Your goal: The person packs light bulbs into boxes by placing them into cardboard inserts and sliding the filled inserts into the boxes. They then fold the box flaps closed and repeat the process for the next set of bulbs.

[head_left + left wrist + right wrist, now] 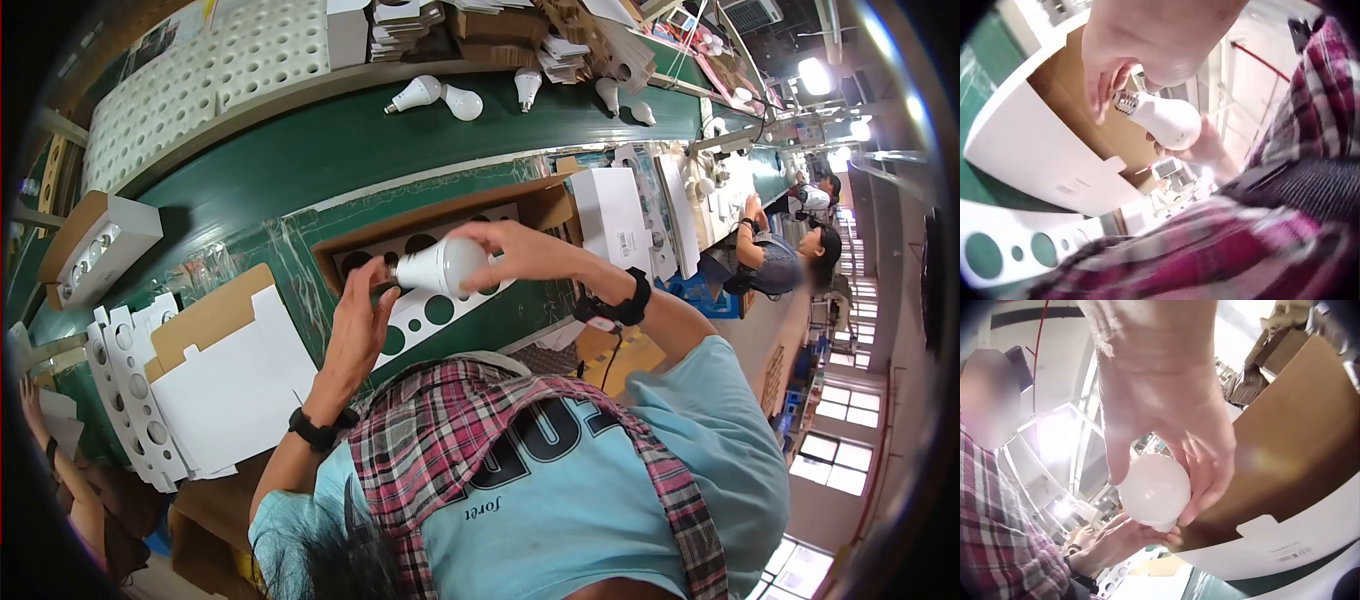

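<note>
head view: right hand [518, 252] grips the bulb [432, 268] (plain white); left hand [356, 325], fingers loose, beside its base [1126, 102].

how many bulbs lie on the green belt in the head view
5: at left a bulb beside a second bulb, a third bulb midway, then a fourth bulb beside a fifth bulb at right. More may be hidden farther along the green belt.
</note>
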Demonstrator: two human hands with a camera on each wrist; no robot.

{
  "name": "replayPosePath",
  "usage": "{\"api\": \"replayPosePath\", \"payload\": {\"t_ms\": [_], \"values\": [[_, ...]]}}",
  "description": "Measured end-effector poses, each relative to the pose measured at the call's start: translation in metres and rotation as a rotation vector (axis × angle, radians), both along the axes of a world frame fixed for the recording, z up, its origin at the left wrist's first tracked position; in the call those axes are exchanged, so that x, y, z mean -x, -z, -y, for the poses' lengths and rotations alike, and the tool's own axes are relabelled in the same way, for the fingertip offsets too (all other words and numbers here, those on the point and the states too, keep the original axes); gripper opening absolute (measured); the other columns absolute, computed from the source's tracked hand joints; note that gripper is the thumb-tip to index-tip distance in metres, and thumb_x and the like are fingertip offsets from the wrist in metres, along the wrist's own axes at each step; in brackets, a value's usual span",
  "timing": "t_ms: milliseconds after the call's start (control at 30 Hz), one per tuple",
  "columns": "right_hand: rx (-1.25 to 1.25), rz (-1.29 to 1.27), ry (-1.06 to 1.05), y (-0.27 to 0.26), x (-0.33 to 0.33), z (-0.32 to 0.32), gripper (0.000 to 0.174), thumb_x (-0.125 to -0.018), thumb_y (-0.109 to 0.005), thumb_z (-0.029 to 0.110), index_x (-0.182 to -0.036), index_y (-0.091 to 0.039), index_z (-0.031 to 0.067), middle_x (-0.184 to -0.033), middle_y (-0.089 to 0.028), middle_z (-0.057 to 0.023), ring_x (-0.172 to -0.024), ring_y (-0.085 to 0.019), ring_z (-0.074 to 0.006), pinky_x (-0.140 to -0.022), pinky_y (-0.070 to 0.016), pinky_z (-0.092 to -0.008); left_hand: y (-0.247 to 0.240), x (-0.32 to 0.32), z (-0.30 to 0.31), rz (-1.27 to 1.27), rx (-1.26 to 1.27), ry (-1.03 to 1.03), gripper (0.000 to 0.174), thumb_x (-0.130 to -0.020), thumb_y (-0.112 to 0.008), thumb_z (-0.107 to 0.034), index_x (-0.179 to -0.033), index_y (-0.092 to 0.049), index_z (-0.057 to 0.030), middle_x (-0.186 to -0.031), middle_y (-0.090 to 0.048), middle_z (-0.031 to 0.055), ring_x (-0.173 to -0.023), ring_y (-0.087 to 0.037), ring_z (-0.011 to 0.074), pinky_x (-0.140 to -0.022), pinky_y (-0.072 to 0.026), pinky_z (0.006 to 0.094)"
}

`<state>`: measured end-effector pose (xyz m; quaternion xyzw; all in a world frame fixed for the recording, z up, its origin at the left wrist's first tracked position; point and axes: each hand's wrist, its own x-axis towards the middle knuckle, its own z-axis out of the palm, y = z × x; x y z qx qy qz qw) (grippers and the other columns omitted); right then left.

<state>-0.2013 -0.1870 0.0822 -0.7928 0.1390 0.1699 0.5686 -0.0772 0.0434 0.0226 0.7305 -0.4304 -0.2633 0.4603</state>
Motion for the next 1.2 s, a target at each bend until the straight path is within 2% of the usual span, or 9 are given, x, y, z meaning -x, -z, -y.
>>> {"api": "replayPosePath", "payload": {"t_ms": [133, 267, 367, 467, 567, 867, 1000, 1100, 1200], "values": [[-0.045, -0.180, 0.175, 0.040, -0.017, 0.016, 0.061, -0.077, -0.070, 0.046, -0.105, -0.062, -0.0083, -0.095, -0.064, -0.0146, -0.084, -0.061, -0.0184, -0.073, -0.0482, -0.0287, 0.052, -0.007, -0.007, 0.721, -0.180, 0.142, 0.051, -0.077, -0.055, 0.002, -0.127, -0.043, 0.0064, -0.109, -0.054, 0.0193, -0.095, -0.059, 0.0323, -0.088, -0.0456, 0.0364], [0.070, -0.269, 0.138, 0.082, -0.034, 0.011, 0.069, -0.073, -0.066, 0.059, -0.097, -0.066, -0.0064, -0.086, -0.066, -0.0153, -0.082, -0.062, -0.0236, -0.074, -0.0472, -0.0313, 0.061, -0.007, -0.007, 0.654, -0.383, 0.267, 0.057, -0.072, -0.057, 0.002, -0.127, -0.046, 0.0034, -0.099, -0.057, 0.0146, -0.082, -0.062, 0.0274, -0.074, -0.0489, 0.0342], [0.129, -0.393, 0.086, 0.079, -0.050, -0.002, 0.062, -0.080, -0.064, 0.052, -0.112, -0.063, -0.0012, -0.100, -0.065, -0.0142, -0.083, -0.060, -0.0201, -0.074, -0.0466, -0.0296, 0.061, -0.006, -0.007, 0.601, -0.386, 0.262, 0.057, -0.072, -0.056, 0.003, -0.128, -0.046, 0.0011, -0.096, -0.058, 0.0134, -0.079, -0.063, 0.0276, -0.068, -0.0494, 0.0358], [0.401, -0.494, -0.281, 0.138, -0.050, 0.002, 0.073, -0.076, -0.065, 0.058, -0.122, -0.056, 0.0023, -0.116, -0.060, -0.0201, -0.094, -0.060, -0.0302, -0.084, -0.0465, -0.0336, 0.059, -0.004, -0.007, 0.595, -0.401, 0.246, 0.055, -0.071, -0.057, 0.001, -0.126, -0.048, 0.0012, -0.095, -0.059, 0.0128, -0.081, -0.062, 0.0270, -0.070, -0.0500, 0.0351], [0.481, -0.149, 0.076, 0.116, -0.060, -0.027, 0.080, -0.071, -0.063, 0.065, -0.120, -0.058, 0.0020, -0.119, -0.057, -0.0243, -0.109, -0.056, -0.0364, -0.090, -0.0450, -0.0386, 0.064, -0.004, -0.006, 0.604, -0.334, 0.221, 0.054, -0.071, -0.057, 0.001, -0.124, -0.050, 0.0014, -0.096, -0.059, 0.0129, -0.085, -0.061, 0.0259, -0.073, -0.0498, 0.0345], [0.822, 0.086, -0.091, 0.149, -0.057, -0.040, 0.084, -0.077, -0.055, 0.067, -0.129, -0.048, 0.0015, -0.118, -0.056, -0.0272, -0.111, -0.054, -0.0396, -0.094, -0.0433, -0.0438, 0.060, -0.007, -0.005, 0.553, -0.319, 0.208, 0.052, -0.070, -0.055, 0.004, -0.122, -0.051, -0.0003, -0.096, -0.059, 0.0126, -0.088, -0.060, 0.0273, -0.079, -0.0500, 0.0349], [0.543, -0.331, -0.525, 0.096, -0.074, -0.031, 0.077, -0.081, -0.052, 0.065, -0.120, -0.056, -0.0001, -0.104, -0.063, -0.0244, -0.102, -0.059, -0.0389, -0.088, -0.0466, -0.0437, 0.053, -0.018, -0.009, 0.457, -0.392, 0.200, 0.053, -0.071, -0.050, 0.008, -0.122, -0.052, -0.0019, -0.104, -0.060, 0.0151, -0.092, -0.061, 0.0312, -0.079, -0.0507, 0.0379], [0.390, -0.292, -0.308, 0.019, -0.079, -0.018, 0.070, -0.082, -0.052, 0.064, -0.114, -0.062, 0.0016, -0.097, -0.066, -0.0187, -0.095, -0.062, -0.0347, -0.082, -0.0492, -0.0396, 0.045, -0.038, -0.028, 0.340, -0.445, 0.096, 0.056, -0.069, -0.045, 0.013, -0.122, -0.053, -0.0024, -0.109, -0.062, 0.0162, -0.095, -0.062, 0.0340, -0.082, -0.0503, 0.0407], [-0.140, -0.159, -0.284, -0.048, -0.096, 0.045, 0.037, -0.094, -0.054, 0.032, -0.113, -0.062, 0.0016, -0.096, -0.069, -0.0111, -0.080, -0.066, -0.0168, -0.074, -0.0509, -0.0292, 0.044, -0.044, -0.049, 0.422, -0.366, 0.102, 0.047, -0.074, -0.051, 0.007, -0.120, -0.054, -0.0007, -0.113, -0.059, 0.0164, -0.097, -0.059, 0.0334, -0.083, -0.0504, 0.0381]]}}
